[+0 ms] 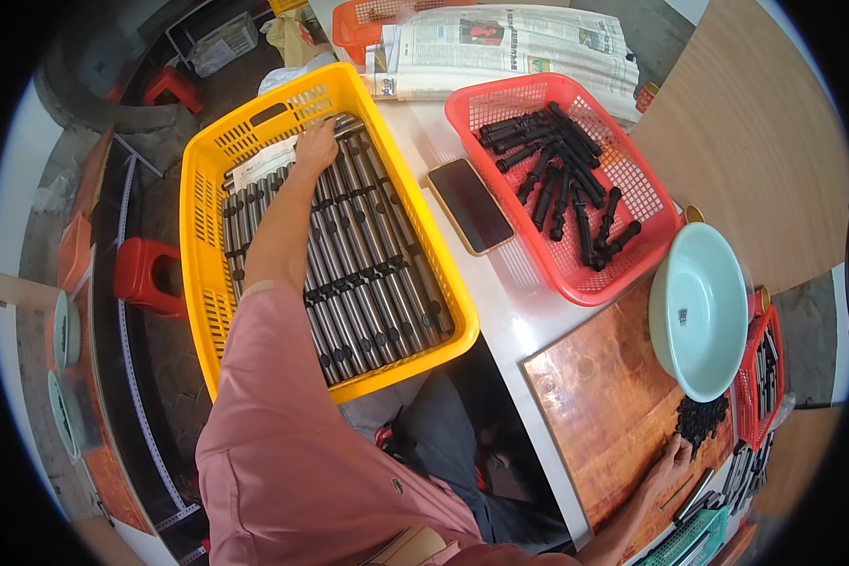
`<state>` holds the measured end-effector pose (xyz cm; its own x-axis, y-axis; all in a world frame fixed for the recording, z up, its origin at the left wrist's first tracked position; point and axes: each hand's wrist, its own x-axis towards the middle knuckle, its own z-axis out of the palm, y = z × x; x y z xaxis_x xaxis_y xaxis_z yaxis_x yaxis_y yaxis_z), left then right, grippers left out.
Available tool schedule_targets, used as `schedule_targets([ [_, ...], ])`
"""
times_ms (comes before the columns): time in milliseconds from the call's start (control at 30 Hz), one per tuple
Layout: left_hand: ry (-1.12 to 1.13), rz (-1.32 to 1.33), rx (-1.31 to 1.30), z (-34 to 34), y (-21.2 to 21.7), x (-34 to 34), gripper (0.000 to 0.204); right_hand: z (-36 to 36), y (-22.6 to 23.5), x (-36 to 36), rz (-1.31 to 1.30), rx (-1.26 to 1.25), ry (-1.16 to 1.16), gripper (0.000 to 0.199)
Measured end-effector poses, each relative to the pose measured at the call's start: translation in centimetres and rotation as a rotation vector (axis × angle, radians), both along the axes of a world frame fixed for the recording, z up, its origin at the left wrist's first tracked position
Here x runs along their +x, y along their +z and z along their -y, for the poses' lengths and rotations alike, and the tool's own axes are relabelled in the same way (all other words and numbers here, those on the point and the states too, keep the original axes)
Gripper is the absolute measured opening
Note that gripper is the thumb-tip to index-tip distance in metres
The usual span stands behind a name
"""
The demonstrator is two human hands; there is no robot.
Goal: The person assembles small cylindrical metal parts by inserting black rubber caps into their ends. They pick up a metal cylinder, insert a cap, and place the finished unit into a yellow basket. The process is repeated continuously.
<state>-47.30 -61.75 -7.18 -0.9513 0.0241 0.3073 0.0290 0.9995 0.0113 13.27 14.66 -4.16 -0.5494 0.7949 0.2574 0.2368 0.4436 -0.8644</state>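
Steel rods point(368, 250) with dark collars: packed side by side in the yellow basket point(198, 245), to the person's left. Long axes run roughly with the basket's long sides, from the far end toward the body.

Key relation: the left hand point(318, 143) is at the far end of the rods, so most of their length extends back from it toward the person. Its forearm passes above the rods, crossing their axes at a slant. Left is plainly the nearer hand.

Left hand state: fingers bent, knuckles up, reaching down among the rod ends; cannot tell whether a rod is gripped, as the fingertips are hidden.

Right hand point(668, 464): well apart, over the wooden board point(594, 396). Thumb and fingers drawn nearly together at the near edge of a pile of small black pieces point(700, 420); cannot tell whether one is pinched.

Further out: pale green basin point(717, 358) just beyond the pile; phone point(472, 206) between the yellow basket and a red basket point(672, 222) of black parts point(575, 156).
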Motion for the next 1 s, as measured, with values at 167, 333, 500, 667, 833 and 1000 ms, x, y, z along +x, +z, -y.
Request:
schedule_targets([
  [167,0.008,-0.03,0.076,-1.7,-0.6,0.3,0.044,0.1,0.1,0.3,0.007,0.022,0.001,0.028],
  [333,-0.01,-0.024,0.112,-1.1,-1.0,0.2,0.046,0.8,0.6,-0.4,-0.005,0.007,-0.004,0.028],
  [500,-0.007,0.025,0.11,-1.7,-0.6,0.2,0.049,0.8,0.6,-0.1,0.0,0.035,0.013,0.031],
  [667,0.013,0.051,0.085,-2.2,-0.1,0.7,0.052,1.2,1.0,-0.5,0.015,0.015,-0.004,0.03],
  [833,0.039,0.088,0.069,-3.1,0.6,1.6,0.054,0.5,0.5,0.0,0.012,0.039,-0.004,0.03],
  [1000,0.052,0.087,0.059,-3.3,0.9,2.0,0.054,0.0,-0.2,0.1,-0.014,0.035,0.008,0.03],
])
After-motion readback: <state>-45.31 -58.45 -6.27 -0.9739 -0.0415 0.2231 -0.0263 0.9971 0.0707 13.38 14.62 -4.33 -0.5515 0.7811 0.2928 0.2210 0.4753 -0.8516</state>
